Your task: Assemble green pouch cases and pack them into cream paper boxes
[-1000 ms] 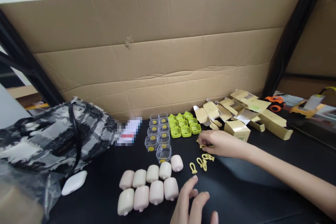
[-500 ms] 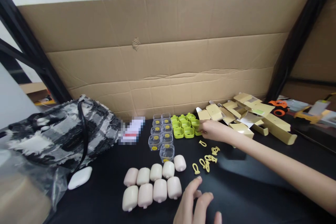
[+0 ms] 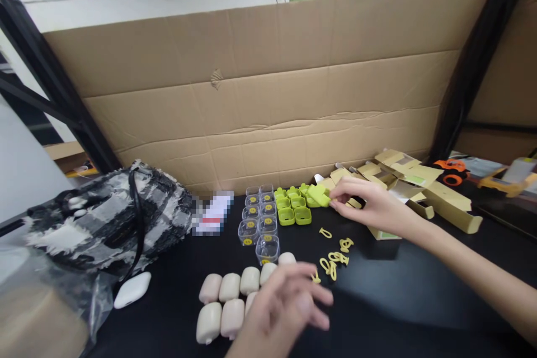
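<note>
Pinched in the fingers of my right hand (image 3: 354,200) is a lime-green plastic cup (image 3: 319,195), lifted and tilted beside the other green cups (image 3: 286,216) that stand in rows. My left hand (image 3: 289,302) hovers nearer to me, fingers apart with nothing in them, hiding some of the cream and pale-pink rounded pieces (image 3: 208,321). Between the two hands lie several small yellow loops (image 3: 334,257). Clear square cups (image 3: 267,249) with yellow stickers stand in two columns left of the green ones.
Opened small cardboard boxes (image 3: 448,201) are heaped at the right, near an orange toy vehicle (image 3: 453,172). A black-and-white checked bag (image 3: 100,218), a white case (image 3: 132,290) and a plastic bag (image 3: 42,313) lie left. A cardboard wall (image 3: 268,95) closes the back.
My right hand has drawn a green cup up and to the right, away from its row. My left hand has moved up and left, over the rounded pieces.
</note>
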`<action>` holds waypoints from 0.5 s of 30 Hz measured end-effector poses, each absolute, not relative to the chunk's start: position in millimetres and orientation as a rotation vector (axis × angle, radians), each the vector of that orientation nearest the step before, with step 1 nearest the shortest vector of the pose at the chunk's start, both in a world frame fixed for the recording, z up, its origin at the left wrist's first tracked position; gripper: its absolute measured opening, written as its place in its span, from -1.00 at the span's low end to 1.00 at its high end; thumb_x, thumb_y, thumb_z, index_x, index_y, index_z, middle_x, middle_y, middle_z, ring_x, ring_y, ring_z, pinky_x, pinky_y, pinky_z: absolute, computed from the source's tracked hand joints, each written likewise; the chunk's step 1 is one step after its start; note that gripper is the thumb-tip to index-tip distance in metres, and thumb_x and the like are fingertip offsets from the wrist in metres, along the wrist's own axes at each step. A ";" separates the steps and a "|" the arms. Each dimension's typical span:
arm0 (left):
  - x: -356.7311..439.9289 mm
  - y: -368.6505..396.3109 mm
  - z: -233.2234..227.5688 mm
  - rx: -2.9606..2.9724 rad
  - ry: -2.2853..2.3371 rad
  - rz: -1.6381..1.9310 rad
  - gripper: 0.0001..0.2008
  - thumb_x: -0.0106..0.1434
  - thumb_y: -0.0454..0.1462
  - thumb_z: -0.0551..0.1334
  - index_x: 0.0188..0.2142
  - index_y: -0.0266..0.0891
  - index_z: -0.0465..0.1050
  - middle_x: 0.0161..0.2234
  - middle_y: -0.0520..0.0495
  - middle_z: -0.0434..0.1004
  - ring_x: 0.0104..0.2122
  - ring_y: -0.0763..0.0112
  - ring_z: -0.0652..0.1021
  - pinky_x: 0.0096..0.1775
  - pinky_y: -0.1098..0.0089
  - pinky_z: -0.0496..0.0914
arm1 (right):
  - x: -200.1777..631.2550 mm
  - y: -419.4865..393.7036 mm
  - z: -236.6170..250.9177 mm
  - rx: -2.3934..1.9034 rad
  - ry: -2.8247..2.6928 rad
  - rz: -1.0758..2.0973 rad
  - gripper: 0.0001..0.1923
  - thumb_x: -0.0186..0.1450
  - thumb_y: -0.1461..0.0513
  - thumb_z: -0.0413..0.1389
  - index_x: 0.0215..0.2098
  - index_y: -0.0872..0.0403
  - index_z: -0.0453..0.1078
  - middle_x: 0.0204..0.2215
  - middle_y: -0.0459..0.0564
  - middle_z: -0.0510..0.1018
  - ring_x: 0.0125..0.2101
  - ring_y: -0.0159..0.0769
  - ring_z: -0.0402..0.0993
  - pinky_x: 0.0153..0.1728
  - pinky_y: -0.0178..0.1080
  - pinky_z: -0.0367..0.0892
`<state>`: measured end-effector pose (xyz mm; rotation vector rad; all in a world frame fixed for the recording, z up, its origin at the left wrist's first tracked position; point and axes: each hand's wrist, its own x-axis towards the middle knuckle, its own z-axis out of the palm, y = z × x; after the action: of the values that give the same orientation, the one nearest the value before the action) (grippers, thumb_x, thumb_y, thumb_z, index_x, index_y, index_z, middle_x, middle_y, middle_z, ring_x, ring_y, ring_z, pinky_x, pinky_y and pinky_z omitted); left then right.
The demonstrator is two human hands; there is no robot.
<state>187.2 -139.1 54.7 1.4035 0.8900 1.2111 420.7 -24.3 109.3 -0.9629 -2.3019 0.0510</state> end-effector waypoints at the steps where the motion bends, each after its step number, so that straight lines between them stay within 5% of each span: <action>1: 184.9 -129.9 63.8 1.408 0.933 1.184 -0.54 0.21 0.10 0.14 -0.07 -0.15 0.45 -0.26 -0.16 0.65 -0.40 0.31 0.65 -0.31 0.31 0.54 | 416.5 -33.3 111.3 -0.911 -2.258 0.064 -0.85 0.33 0.23 -0.01 -0.32 0.08 0.38 -0.42 -0.03 0.46 -0.38 -0.33 0.41 -0.31 -0.26 0.35; 4: 186.2 -103.6 81.2 1.483 0.984 1.141 -0.55 0.20 0.04 0.20 -0.01 -0.13 0.41 -0.15 -0.16 0.61 -0.17 0.25 0.61 -0.16 0.29 0.51 | 398.4 -57.4 106.1 -0.720 -2.181 0.189 -0.92 0.31 0.28 0.03 -0.33 0.07 0.36 -0.47 -0.07 0.44 -0.43 -0.36 0.39 -0.36 -0.30 0.34; 12: 191.8 -85.9 84.1 0.990 0.675 1.068 -0.68 0.22 -0.11 0.22 -0.14 -0.30 0.42 -0.21 -0.18 0.59 -0.28 0.31 0.60 -0.16 0.30 0.47 | 380.9 -69.2 82.2 -0.562 -2.203 0.407 -0.77 0.35 0.34 -0.01 -0.07 0.05 0.39 -0.32 0.00 0.46 -0.32 -0.35 0.41 -0.33 -0.31 0.38; 15: 185.2 -85.8 81.8 0.842 0.733 1.034 -0.62 0.18 -0.09 0.27 -0.11 -0.31 0.41 -0.25 -0.15 0.59 -0.36 0.35 0.59 -0.24 0.34 0.46 | 384.1 -65.3 84.4 -0.578 -2.055 0.429 -0.79 0.33 0.34 0.04 -0.11 0.01 0.41 -0.34 -0.04 0.49 -0.33 -0.36 0.45 -0.32 -0.32 0.41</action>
<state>185.2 -85.8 81.8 0.8424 0.7325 1.0342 384.1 -65.3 84.4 -0.5784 -2.0547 0.4294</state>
